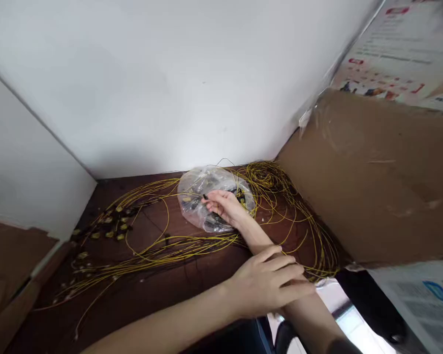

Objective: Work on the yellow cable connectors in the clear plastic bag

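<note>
A black part [204, 197] is pinched over the far bag [194, 187] by the right hand [226, 206], the left hand [266, 285] laid flat and empty, yellow wires [162, 248] left loose.

Two hands: left hand [269, 284], right hand [224, 206]; one plastic bag [195, 189]; yellow wires [158, 246] beyond counting; two cardboard panels [372, 187]

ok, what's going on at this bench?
One person is working at a dark wooden table strewn with thin yellow cables. Their right hand reaches onto a clear plastic bag of small parts. Its fingertips seem to pinch a small dark piece, though that is hard to tell. The left hand lies flat and open on the right forearm. A cardboard box stands at the right.
</note>
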### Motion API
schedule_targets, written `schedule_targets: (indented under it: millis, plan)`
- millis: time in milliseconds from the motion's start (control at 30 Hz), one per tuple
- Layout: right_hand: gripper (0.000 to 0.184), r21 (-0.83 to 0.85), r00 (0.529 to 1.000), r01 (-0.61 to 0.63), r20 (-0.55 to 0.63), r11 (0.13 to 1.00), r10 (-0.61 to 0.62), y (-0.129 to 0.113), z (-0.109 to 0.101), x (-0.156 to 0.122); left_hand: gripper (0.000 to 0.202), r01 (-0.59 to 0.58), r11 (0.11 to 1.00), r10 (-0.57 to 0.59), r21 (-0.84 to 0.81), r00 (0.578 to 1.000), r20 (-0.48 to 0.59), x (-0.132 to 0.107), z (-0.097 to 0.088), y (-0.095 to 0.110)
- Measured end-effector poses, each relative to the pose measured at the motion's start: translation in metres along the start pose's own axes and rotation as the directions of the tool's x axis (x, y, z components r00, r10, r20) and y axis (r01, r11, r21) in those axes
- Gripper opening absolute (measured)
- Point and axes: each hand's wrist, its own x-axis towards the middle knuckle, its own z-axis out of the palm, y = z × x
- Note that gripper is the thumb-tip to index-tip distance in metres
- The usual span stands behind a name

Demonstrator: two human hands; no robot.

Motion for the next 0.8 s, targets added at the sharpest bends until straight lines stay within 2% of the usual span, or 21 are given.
schedule_targets:
  millis: [300, 500, 700, 800]
  plan:
    - [0.020, -0.044, 0.999, 0.020, 0.043, 0.999, -0.018, 0.002, -0.004, -0.001, 0.033, -0.032, 0.999, 0.033, -0.028, 0.999, 0.011, -0.006, 0.000, -0.011]
    - [0.018, -0.052, 0.999, 0.006, 0.053, 0.999, -0.003, -0.002, -0.001, -0.005, 0.057, 0.020, 0.999, -0.018, -0.047, 0.999, 0.046, -0.009, 0.000, -0.025]
    - [0.015, -0.077, 0.998, 0.014, 0.062, 0.997, -0.009, -0.003, 0.000, -0.007, 0.043, -0.025, 0.999, 0.026, -0.020, 0.999, 0.019, -0.010, -0.003, -0.031]
    - [0.015, -0.075, 0.997, 0.012, 0.074, 0.997, -0.007, -0.002, -0.001, -0.007, 0.042, -0.042, 0.999, 0.042, 0.000, 0.999, -0.007, -0.010, -0.003, -0.031]
